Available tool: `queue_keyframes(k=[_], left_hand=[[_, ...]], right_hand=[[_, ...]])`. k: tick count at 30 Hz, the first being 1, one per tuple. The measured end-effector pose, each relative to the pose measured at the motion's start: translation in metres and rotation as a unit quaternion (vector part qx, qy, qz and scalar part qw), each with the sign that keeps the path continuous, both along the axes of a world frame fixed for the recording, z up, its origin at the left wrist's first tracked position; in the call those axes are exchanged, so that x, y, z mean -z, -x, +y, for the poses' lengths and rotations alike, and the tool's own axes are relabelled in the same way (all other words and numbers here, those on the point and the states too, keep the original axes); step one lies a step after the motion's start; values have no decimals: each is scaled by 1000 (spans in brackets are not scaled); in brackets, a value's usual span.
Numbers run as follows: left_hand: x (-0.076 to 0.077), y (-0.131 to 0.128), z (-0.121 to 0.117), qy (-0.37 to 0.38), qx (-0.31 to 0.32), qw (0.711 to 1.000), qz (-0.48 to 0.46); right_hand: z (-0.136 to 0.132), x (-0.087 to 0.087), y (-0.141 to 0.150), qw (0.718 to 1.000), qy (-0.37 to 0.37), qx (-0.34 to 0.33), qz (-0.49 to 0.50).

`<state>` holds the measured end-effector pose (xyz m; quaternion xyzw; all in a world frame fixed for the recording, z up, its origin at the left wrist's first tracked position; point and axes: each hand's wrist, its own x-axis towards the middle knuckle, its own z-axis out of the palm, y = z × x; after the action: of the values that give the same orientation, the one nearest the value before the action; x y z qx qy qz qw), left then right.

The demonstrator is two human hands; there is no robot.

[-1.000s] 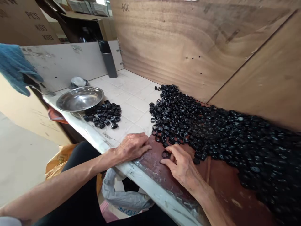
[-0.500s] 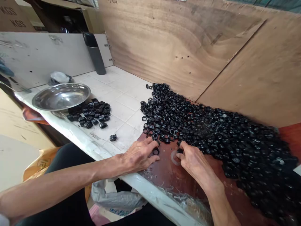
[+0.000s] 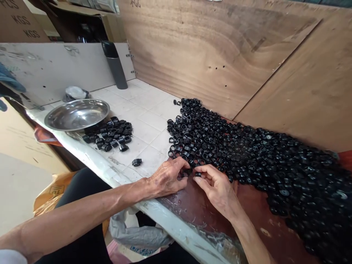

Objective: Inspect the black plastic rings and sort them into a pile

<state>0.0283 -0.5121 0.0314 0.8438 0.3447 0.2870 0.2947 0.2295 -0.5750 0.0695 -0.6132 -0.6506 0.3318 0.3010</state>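
At the near edge of a large heap of black plastic rings and caps, my two hands face each other, nearly touching. My left hand curls its thumb and fingers round a black plastic ring, partly hidden by the fingers. Between thumb and forefinger, my right hand pinches a small black plastic part. On the white tiles to the left lie a smaller pile of black parts and one lone black part.
A shallow steel bowl sits at the left edge, overlapping the small pile. Behind it stand a grey bottle and a clear plastic bundle. A tall plywood board walls the back. Below the bench edge hangs a grey sack.
My right hand has moved left with its small black part, up close to my left hand. My left hand's fingers have closed further round the ring. The view has shifted slightly.
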Motion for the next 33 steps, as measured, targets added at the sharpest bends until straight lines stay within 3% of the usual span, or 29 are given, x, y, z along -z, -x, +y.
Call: queue_keyframes(k=[6, 13, 16, 19, 22, 25, 29, 33], left_hand=[[-9, 3, 2, 101, 34, 991, -77], [-13, 3, 0, 264, 49, 944, -191], [-11, 2, 0, 296, 62, 928, -218], [-11, 3, 1, 269, 59, 935, -222], [-12, 4, 3, 175, 62, 959, -215], [-11, 5, 6, 108, 76, 965, -228], [-8, 4, 8, 73, 94, 962, -246], [-7, 4, 7, 67, 93, 958, -261]], right_hand=[[0, 3, 8, 998, -58, 3, 30], [-1, 5, 13, 991, -16, 65, 112], [-1, 1, 14, 988, -14, 69, 136], [-2, -2, 15, 989, -13, 82, 125], [-2, -1, 16, 986, -19, 108, 122], [-2, 0, 18, 986, -46, 109, 119], [-4, -1, 19, 991, -72, 79, 85], [-6, -1, 17, 989, -43, 78, 121]])
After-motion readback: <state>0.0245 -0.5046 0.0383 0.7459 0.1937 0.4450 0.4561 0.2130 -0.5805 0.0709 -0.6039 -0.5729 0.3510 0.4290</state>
